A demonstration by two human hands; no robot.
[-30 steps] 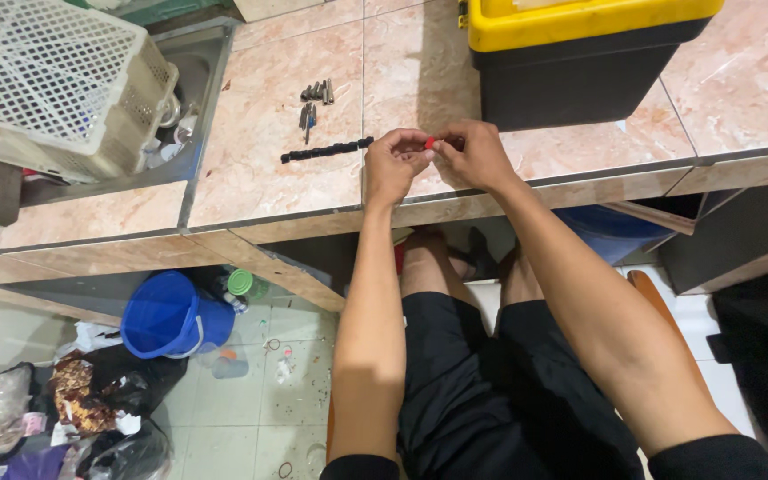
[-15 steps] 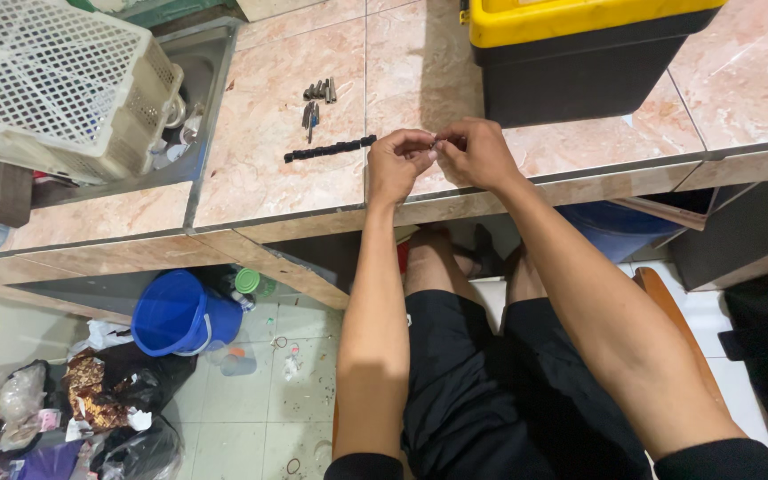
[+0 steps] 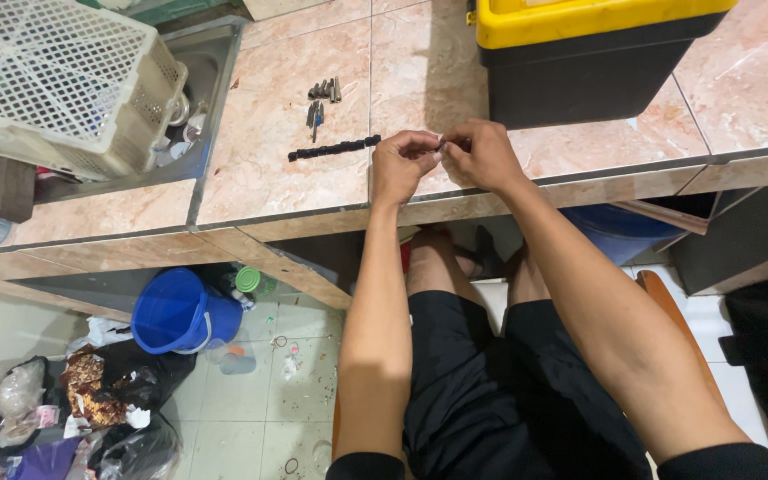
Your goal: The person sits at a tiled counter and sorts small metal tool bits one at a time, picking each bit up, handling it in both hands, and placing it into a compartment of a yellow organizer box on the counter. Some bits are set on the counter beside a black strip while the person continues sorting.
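Both hands have lifted slightly off the pink marbled tile countertop (image 3: 268,169) and drawn together just in front of the black toolbox with a yellow lid (image 3: 580,62). Left hand (image 3: 402,164) and right hand (image 3: 484,156) now pinch one tiny dark part (image 3: 440,142) between closed fingertips, beside the black bit strip (image 3: 335,148).

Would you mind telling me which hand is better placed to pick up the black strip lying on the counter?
Left, probably. The left hand lies just beside the black strip, whose near end almost meets it; the right hand sits farther off, on the other side.
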